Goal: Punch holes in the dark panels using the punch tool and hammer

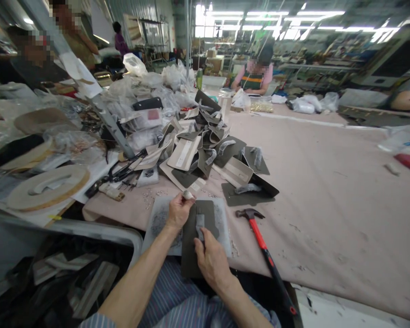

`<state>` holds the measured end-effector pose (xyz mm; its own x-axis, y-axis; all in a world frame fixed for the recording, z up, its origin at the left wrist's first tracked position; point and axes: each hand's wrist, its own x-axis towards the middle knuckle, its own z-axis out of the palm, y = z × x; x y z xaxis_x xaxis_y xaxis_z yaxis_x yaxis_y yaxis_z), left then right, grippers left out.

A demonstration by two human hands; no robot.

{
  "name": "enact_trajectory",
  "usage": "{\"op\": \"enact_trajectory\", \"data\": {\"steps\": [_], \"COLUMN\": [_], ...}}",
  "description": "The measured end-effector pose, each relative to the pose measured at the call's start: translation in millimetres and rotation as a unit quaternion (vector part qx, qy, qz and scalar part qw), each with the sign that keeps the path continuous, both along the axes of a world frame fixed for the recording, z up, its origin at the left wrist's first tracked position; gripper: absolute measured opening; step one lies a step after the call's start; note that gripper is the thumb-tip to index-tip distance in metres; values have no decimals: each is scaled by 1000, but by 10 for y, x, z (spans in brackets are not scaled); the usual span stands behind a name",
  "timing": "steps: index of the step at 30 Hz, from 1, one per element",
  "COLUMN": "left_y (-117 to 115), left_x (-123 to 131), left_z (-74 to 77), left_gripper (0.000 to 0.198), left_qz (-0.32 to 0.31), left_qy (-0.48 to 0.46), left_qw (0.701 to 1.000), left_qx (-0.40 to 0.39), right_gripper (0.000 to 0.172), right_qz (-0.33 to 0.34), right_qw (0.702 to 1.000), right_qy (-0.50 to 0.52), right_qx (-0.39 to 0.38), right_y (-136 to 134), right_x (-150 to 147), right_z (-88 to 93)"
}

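Observation:
A dark grey-green panel lies partly over a whitish board at the table's front edge. On the panel is a plastic-wrapped strap. My right hand is closed on the strap's lower end, thumb and fingers pinching it. My left hand is closed round a small pale object just beyond the panel's upper left corner; what the object is cannot be made out. To the right of the board rests a claw hammer with a red and black handle.
Similar panels are heaped behind the board. Pliers and other tools, a tape roll and a metal post stand left. A bin of pieces is at lower left. A person sits across the pink-covered table.

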<state>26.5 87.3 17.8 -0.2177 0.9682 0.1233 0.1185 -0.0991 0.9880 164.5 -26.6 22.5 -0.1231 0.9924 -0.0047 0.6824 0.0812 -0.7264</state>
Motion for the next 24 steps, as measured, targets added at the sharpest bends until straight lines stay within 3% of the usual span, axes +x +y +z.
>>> {"op": "enact_trajectory", "data": {"steps": [3,8,12,15,18,20,22,24], "left_y": [21,17,30,31,25,26,31,36], "left_x": [72,95,62,54,71,99,136,170], "left_z": [-58,-221,-236,-232,-226,-210,-194,-191], "left_gripper": [19,22,21,19,18,17,16,15], "left_qz": [-69,-79,-90,-87,-83,-71,-49,-32], "left_qy": [-17,-22,-5,15,41,65,90,108], "left_qw": [997,995,994,994,994,994,993,992], "left_qx": [-32,-56,-65,-63,-56,-54,-57,-60], "right_gripper": [37,42,44,44,40,36,25,11], "right_qz": [8,5,-117,-178,-180,-174,-188,-227], "right_qw": [1000,997,992,975,944,929,931,945], "right_qy": [2,72,28,-118,-276,-322,-291,-142], "right_qx": [-10,1,38,67,5,-62,-114,-186], "right_y": [58,92,204,240,171,109,78,91], "right_x": [14,202,738,1255,1631,1744,1763,1723], "right_z": [100,202,189,79,-56,-118,-136,-105]}}
